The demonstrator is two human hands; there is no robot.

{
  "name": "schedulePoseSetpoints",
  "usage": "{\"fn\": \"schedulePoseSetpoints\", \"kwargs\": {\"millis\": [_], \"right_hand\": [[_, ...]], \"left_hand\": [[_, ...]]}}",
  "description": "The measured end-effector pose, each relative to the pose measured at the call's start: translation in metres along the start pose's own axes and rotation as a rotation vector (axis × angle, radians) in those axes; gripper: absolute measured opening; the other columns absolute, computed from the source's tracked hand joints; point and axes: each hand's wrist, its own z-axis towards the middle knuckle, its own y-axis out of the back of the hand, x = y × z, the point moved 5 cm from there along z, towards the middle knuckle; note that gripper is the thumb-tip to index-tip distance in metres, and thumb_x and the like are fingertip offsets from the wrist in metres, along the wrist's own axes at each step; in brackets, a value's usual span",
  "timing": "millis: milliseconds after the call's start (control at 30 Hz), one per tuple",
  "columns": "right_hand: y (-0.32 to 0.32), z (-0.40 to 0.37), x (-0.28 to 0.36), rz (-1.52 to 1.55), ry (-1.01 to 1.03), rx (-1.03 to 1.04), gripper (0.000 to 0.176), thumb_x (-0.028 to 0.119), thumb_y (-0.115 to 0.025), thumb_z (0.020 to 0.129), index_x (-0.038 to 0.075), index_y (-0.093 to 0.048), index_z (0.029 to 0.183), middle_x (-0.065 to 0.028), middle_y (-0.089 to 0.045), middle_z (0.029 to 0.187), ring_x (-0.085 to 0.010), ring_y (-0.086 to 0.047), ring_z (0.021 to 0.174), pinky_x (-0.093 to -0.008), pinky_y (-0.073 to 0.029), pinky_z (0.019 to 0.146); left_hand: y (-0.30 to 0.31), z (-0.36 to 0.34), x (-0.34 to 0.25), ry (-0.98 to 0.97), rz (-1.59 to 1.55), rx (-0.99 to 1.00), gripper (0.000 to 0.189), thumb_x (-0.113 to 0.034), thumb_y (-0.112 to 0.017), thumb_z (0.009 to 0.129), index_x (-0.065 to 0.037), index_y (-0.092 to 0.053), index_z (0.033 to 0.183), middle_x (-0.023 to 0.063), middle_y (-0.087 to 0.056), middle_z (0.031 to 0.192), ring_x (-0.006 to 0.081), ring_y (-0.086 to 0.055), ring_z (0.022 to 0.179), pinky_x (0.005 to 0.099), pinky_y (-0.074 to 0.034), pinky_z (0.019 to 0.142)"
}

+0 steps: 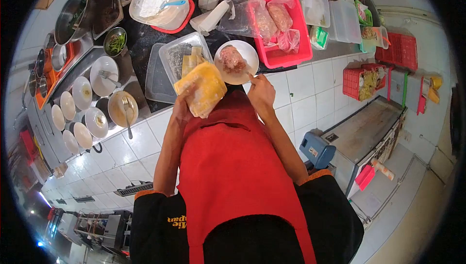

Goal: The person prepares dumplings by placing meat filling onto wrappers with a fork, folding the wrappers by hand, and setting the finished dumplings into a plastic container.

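My left hand is closed on a stack of yellow dough wrappers, tilted in front of the apron. My right hand pinches the handle of a small utensil over the near rim of a white bowl; its working end cannot be made out. Pink minced meat lies in that bowl. Just beyond the wrappers, a clear plastic tray dusted with flour holds folded pale pieces, partly hidden by the stack.
A pink basin holds bags of meat at the right. A flour tub with a blue scoop stands at the back left. Several white bowls sit on the left counter, with a fork in one. Green vegetables fill a metal bowl.
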Motion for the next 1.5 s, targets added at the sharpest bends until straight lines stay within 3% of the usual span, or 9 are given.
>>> {"fn": "schedulePoseSetpoints", "kwargs": {"millis": [367,433,567,633,933,1133,1200,1333,1500], "right_hand": [[-0.001,-0.004,-0.002,-0.036,-0.078,0.072,0.027,0.008,-0.059,0.088,0.011,-0.075,0.110,-0.0161,-0.068,0.094,-0.0390,-0.068,0.088,-0.0482,-0.054,0.076],[0.021,-0.014,-0.006,0.194,0.049,0.073,0.026,0.008,-0.059,0.089,0.009,-0.075,0.109,-0.0191,-0.068,0.093,-0.0412,-0.066,0.083,-0.0476,-0.053,0.074],[0.065,-0.010,-0.005,0.706,0.180,0.244,0.032,0.001,-0.064,0.090,0.016,-0.075,0.117,-0.0095,-0.069,0.089,-0.0175,-0.066,0.075,-0.0302,-0.048,0.063],[0.095,-0.015,0.018,0.919,0.264,0.238,0.026,0.005,-0.068,0.092,0.013,-0.075,0.116,0.0011,-0.065,0.084,-0.0031,-0.047,0.067,-0.0215,-0.034,0.054],[0.096,-0.011,0.068,0.709,0.531,-0.236,0.024,0.001,-0.071,0.087,0.012,-0.078,0.107,-0.0030,-0.070,0.094,-0.0081,-0.061,0.077,-0.0198,-0.039,0.056],[0.115,-0.030,0.047,0.865,0.415,-0.141,0.025,-0.005,-0.065,0.091,0.006,-0.075,0.111,-0.0082,-0.070,0.093,-0.0090,-0.059,0.070,-0.0217,-0.046,0.057],[0.134,-0.036,0.052,1.054,0.361,0.034,0.029,-0.008,-0.061,0.092,0.009,-0.076,0.110,-0.0025,-0.068,0.090,-0.0047,-0.053,0.066,-0.0191,-0.038,0.053],[0.154,-0.025,0.089,0.743,0.484,0.070,0.026,-0.006,-0.062,0.091,0.005,-0.075,0.110,-0.0036,-0.068,0.087,-0.0059,-0.053,0.064,-0.0215,-0.042,0.055],[0.138,-0.007,0.072,0.825,0.294,0.307,0.033,-0.008,-0.056,0.093,0.006,-0.073,0.117,-0.0038,-0.070,0.086,-0.0057,-0.057,0.072,-0.0207,-0.043,0.061]], "left_hand": [[-0.018,0.005,-0.026,-0.116,-0.043,-0.009,0.062,-0.035,-0.062,0.096,-0.002,-0.040,0.143,0.0199,-0.055,0.136,0.0348,-0.060,0.120,0.0498,-0.055,0.097],[-0.018,0.006,-0.023,-0.099,-0.049,-0.008,0.062,-0.035,-0.063,0.096,-0.002,-0.040,0.143,0.0195,-0.056,0.135,0.0344,-0.061,0.119,0.0491,-0.055,0.096],[-0.032,0.006,-0.025,-0.069,0.031,0.029,0.065,-0.039,-0.062,0.096,-0.002,-0.039,0.144,0.0190,-0.057,0.133,0.0328,-0.063,0.116,0.0451,-0.056,0.095],[-0.051,0.009,-0.025,-0.078,0.064,0.107,0.064,-0.040,-0.059,0.099,-0.001,-0.038,0.145,0.0193,-0.057,0.133,0.0308,-0.064,0.116,0.0431,-0.057,0.094],[-0.100,-0.003,-0.034,-0.139,0.071,0.213,0.060,-0.039,-0.052,0.102,0.000,-0.038,0.145,0.0199,-0.057,0.136,0.0298,-0.064,0.117,0.0437,-0.055,0.097],[-0.099,-0.018,-0.047,-0.211,-0.033,0.216,0.059,-0.038,-0.052,0.102,0.001,-0.038,0.144,0.0199,-0.057,0.135,0.0304,-0.064,0.116,0.0441,-0.055,0.097],[-0.098,-0.021,-0.050,-0.224,-0.018,0.223,0.059,-0.036,-0.054,0.102,0.001,-0.039,0.144,0.0198,-0.058,0.134,0.0298,-0.065,0.115,0.0432,-0.056,0.096],[-0.108,-0.027,-0.052,-0.388,0.241,0.215,0.058,-0.031,-0.059,0.100,0.003,-0.040,0.142,0.0203,-0.059,0.132,0.0302,-0.066,0.112,0.0428,-0.057,0.092],[-0.104,-0.028,-0.050,-0.378,0.178,0.202,0.058,-0.031,-0.061,0.099,0.003,-0.041,0.141,0.0195,-0.061,0.127,0.0280,-0.068,0.109,0.0402,-0.058,0.090]]}}
